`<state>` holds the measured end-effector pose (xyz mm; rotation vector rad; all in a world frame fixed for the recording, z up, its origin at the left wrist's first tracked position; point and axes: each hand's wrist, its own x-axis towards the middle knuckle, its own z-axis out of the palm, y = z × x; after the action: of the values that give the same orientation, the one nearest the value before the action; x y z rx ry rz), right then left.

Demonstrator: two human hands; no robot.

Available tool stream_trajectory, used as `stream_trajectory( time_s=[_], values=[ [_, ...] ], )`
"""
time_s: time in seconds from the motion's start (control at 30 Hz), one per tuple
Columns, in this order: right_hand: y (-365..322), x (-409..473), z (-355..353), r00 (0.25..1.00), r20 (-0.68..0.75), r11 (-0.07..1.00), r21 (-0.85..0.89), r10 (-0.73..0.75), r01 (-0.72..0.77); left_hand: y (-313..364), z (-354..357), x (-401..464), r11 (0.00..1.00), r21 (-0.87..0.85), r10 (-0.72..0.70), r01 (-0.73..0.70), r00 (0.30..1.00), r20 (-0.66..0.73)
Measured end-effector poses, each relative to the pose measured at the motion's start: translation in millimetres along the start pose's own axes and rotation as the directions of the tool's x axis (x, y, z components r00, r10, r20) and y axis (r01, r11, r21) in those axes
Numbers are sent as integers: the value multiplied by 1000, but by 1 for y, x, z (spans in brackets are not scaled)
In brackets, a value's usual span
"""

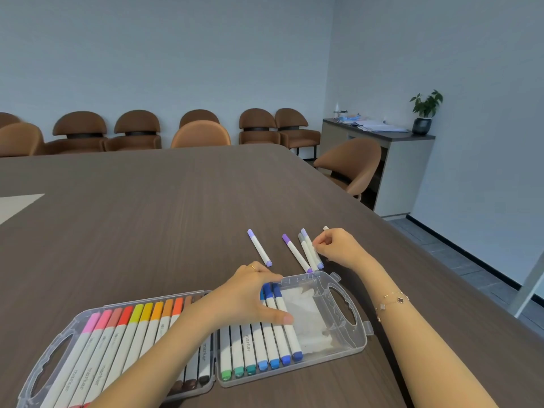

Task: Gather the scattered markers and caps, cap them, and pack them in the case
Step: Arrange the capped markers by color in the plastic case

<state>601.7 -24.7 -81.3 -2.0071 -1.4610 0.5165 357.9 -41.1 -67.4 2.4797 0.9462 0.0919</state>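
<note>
While the open case [350, 340] lies flat on the tabletop [147, 216], its right half is part filled with markers [265, 346], across which the left hand [250, 301] is laid, fingers straight and pressing. Beyond the case, four loose markers [297, 253] are scattered; the nearest pair is pinched by the curled fingers of the right hand [335, 245].

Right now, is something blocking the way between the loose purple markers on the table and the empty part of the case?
Nothing visible does. The purple markers lie just beyond the case; its right part is open, and the left hand rests on the packed blue markers.
</note>
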Motion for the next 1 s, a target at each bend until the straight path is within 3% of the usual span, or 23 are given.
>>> stream_trajectory(
  time_s=[0.3,0.47,0.57,0.63,0.73,0.83,1.0],
  values=[
    [-5,3,15,996,-48,996,-48,73,-75,6,1,2,996,11,-88,88,993,75],
    [-12,4,13,989,-30,959,-242,145,-148,3,0,4,997,0,-73,73,996,47],
    [-19,-3,3,981,-16,952,-239,192,-190,-4,-2,5,995,-102,-29,25,999,-31],
    [-29,-14,-18,965,83,955,-189,248,-229,-7,-5,6,966,-257,-73,22,979,-191],
    [-50,-35,-54,946,287,987,1,151,-158,-6,-14,11,874,-484,-166,-45,908,-384],
    [-68,-47,-58,873,487,973,207,-10,-104,-1,-18,13,724,-678,-218,-128,890,-400],
    [-78,-47,-32,704,704,977,199,-90,-74,-3,-12,16,509,-851,-334,-126,883,-330]
  ],
)
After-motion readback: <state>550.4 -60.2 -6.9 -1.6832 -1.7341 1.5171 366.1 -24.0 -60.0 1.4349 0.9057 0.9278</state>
